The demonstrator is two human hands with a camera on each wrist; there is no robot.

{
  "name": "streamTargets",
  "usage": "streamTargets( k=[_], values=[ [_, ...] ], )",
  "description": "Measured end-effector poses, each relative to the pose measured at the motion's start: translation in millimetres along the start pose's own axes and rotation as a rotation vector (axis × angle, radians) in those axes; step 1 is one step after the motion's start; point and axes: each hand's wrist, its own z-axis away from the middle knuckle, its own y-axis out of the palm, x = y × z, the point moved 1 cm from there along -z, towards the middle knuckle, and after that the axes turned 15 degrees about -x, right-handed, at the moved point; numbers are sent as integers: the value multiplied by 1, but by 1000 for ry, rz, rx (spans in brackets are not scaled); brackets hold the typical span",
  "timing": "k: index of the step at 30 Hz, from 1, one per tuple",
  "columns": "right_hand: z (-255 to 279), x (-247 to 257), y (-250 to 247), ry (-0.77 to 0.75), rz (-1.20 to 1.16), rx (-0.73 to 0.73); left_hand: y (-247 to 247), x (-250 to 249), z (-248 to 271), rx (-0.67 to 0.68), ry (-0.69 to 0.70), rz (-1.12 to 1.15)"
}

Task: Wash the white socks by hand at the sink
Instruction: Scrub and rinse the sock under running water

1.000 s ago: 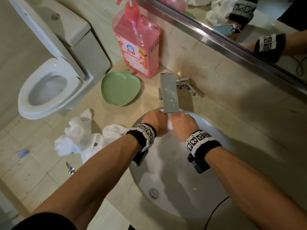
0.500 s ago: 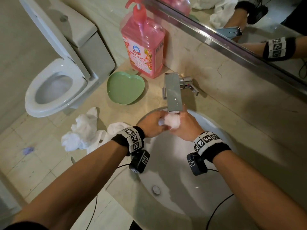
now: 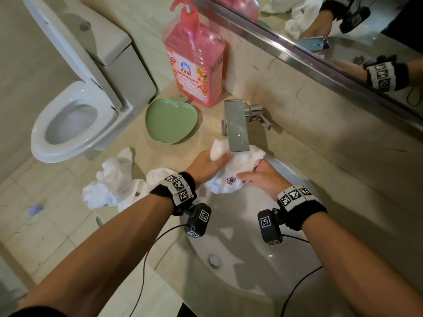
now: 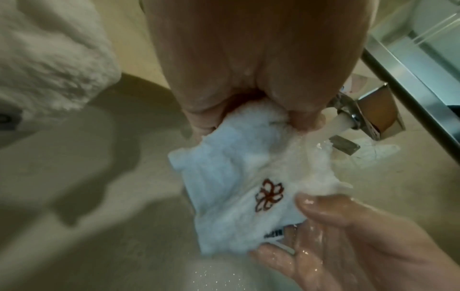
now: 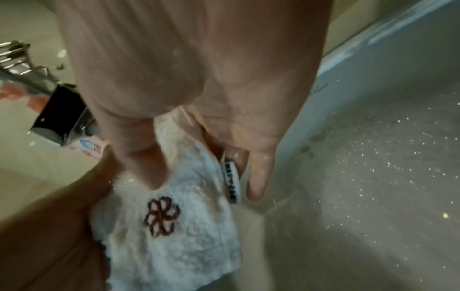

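A wet white sock (image 3: 233, 175) with a dark red flower mark (image 4: 268, 196) hangs over the sink (image 3: 286, 266), just under the steel faucet (image 3: 237, 128). My left hand (image 3: 209, 163) grips its upper left end, the fingers curled round the cloth (image 4: 254, 126). My right hand (image 3: 258, 176) pinches its right side, thumb (image 5: 147, 163) on top of the fabric beside a small label (image 5: 230, 180). Water runs from the spout (image 4: 331, 129) onto the sock. More white socks (image 3: 112, 184) lie bunched on the counter to the left.
A pink pump bottle of detergent (image 3: 195, 62) stands behind the faucet, beside a green heart-shaped dish (image 3: 170, 121). A toilet (image 3: 73, 117) is at the left beyond the counter edge. A mirror (image 3: 343, 37) runs along the back wall. The drain (image 3: 214, 260) is near the front.
The sock was balled tight between both hands under the spout. Now my hands have drawn apart and the sock is spread out, showing the flower mark.
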Motion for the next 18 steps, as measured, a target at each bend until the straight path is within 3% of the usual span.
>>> streamTargets(
  k=[6, 11, 18],
  values=[
    [4, -6, -9, -101, 152, -61, -7, -4, -4, 130, 33, 12],
    [3, -4, -20, -127, 226, -24, -16, 4, -4, 131, -24, 34],
    [-4, 6, -14, -368, 327, -294, -21, -7, -1, 193, -117, 122]
  ],
)
